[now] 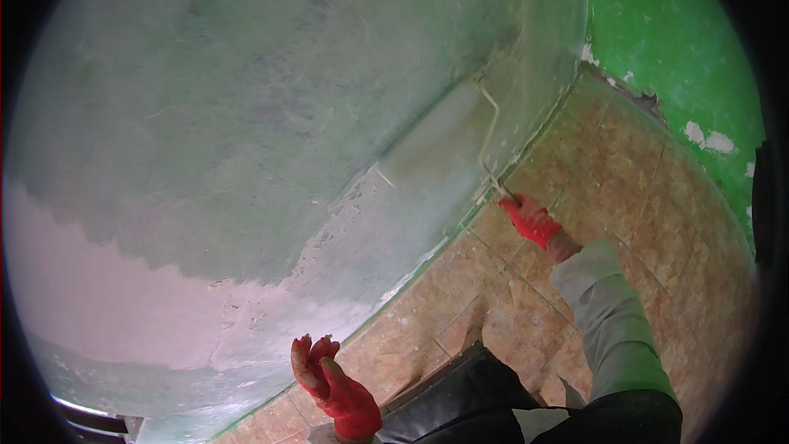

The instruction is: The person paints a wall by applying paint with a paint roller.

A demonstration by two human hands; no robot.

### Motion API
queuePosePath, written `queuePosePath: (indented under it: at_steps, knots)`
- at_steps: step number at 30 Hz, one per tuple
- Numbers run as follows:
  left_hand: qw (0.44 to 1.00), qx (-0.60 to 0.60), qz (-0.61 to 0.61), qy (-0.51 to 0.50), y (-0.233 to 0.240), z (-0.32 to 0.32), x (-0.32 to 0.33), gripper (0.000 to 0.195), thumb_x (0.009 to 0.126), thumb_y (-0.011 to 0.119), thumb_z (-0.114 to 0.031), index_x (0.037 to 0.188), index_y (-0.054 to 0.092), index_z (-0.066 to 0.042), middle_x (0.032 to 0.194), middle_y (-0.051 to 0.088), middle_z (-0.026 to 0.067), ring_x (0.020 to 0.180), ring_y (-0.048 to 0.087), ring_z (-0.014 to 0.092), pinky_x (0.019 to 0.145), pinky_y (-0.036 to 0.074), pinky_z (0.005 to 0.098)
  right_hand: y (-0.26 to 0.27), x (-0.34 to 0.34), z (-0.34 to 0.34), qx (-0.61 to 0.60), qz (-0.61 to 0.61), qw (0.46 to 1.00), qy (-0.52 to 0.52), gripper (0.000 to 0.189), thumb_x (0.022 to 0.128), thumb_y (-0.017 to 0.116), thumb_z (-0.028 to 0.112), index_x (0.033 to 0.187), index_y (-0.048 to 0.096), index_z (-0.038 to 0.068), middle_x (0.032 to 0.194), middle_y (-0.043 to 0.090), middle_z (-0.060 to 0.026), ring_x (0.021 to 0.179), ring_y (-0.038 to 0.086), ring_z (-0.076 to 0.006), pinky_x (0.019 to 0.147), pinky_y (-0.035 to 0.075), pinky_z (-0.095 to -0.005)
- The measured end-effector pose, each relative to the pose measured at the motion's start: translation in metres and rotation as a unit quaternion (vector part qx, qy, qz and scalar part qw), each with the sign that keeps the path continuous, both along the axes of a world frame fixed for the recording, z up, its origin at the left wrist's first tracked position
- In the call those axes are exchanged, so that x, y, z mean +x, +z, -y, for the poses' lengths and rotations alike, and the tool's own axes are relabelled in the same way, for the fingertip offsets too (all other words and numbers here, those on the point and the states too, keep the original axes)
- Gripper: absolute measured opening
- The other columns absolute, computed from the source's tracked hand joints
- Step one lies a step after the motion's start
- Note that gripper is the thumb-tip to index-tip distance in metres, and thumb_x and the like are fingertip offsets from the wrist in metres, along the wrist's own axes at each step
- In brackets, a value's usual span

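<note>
My right hand (531,222), in a red work glove, grips the handle of a paint roller. The roller's bent wire frame (492,120) reaches up from the glove over the lower wall. Its cover (434,126) looks blurred and pale against the wall, so its edges are hard to make out. My left hand (338,382), also gloved in red, is raised near the foot of the wall, fingers spread and slightly curled, with nothing in it. The wall (246,105) is mostly a damp-looking grey-green, with a paler patch (123,296) at lower left.
Brown tiles (518,296) cover the floor, meeting the wall along a green-edged line. A bright green wall (672,31) with chipped paint stands at right. A dark object (769,209) sits at the right rim. Dark slats (92,422) show at lower left.
</note>
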State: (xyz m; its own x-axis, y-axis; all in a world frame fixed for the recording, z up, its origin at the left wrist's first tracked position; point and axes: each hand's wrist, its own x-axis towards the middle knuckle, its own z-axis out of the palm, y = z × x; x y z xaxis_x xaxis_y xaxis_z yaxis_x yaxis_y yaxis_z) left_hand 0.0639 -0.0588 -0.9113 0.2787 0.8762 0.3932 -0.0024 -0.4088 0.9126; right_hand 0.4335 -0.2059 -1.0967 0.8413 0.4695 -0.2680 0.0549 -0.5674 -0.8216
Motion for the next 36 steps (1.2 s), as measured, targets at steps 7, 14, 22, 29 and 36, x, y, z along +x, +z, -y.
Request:
queuePosePath:
  at_steps: [7,14,22,29,36]
  knots:
    - [0.995,-0.062,-0.082,0.018,-0.008,-0.004,0.006,0.045,0.095,0.038,-0.009,0.139,0.032,-0.004,0.134,0.042,0.0121,0.112,0.049,0.02,0.094,0.041,0.0353,-0.162,-0.001,0.06,-0.147,0.098,0.979,0.103,0.052,0.087,0.052,0.055,0.096,0.065,0.005,0.085,0.066,-0.0188,0.081,0.064,-0.0332,0.07,0.049,-0.0409]
    - [0.987,-0.081,-0.128,0.059,-0.024,-0.02,0.01,0.045,0.094,0.037,-0.008,0.138,0.033,-0.004,0.135,0.041,0.0122,0.109,0.051,0.02,0.095,0.041,0.0351,-0.226,0.017,0.017,-0.308,-0.067,0.942,0.118,0.063,0.084,0.044,0.065,0.096,0.067,0.007,0.088,0.066,-0.0193,0.085,0.065,-0.0334,0.072,0.05,-0.0456]
    - [0.976,-0.126,-0.175,0.031,-0.028,-0.036,0.005,0.04,0.096,0.043,-0.005,0.135,0.034,0.001,0.112,0.057,0.0148,0.099,0.056,0.021,0.089,0.045,0.0342,-0.248,0.043,-0.031,-0.384,-0.101,0.914,0.087,0.061,0.084,0.047,0.063,0.073,0.064,0.005,0.064,0.061,-0.014,0.061,0.062,-0.0295,0.058,0.046,-0.0446]
    - [0.988,-0.097,-0.117,-0.034,-0.012,-0.045,0.006,0.038,0.096,0.043,-0.003,0.133,0.038,0.0,0.113,0.057,0.0148,0.097,0.057,0.021,0.089,0.046,0.0328,-0.112,0.031,-0.001,-0.261,-0.199,0.944,0.042,0.062,0.082,0.051,0.065,0.062,0.057,0.006,0.058,0.056,-0.0093,0.051,0.056,-0.0211,0.049,0.041,-0.0386]
    - [0.992,0.009,-0.074,-0.104,0.024,-0.069,0.006,0.04,0.092,0.043,0.004,0.132,0.039,0.0,0.112,0.056,0.0131,0.095,0.057,0.02,0.087,0.046,0.0322,0.047,-0.002,0.033,-0.124,-0.179,0.975,0.047,0.053,0.088,0.053,0.055,0.067,0.055,0.006,0.058,0.054,-0.0059,0.049,0.053,-0.0165,0.046,0.043,-0.0328]
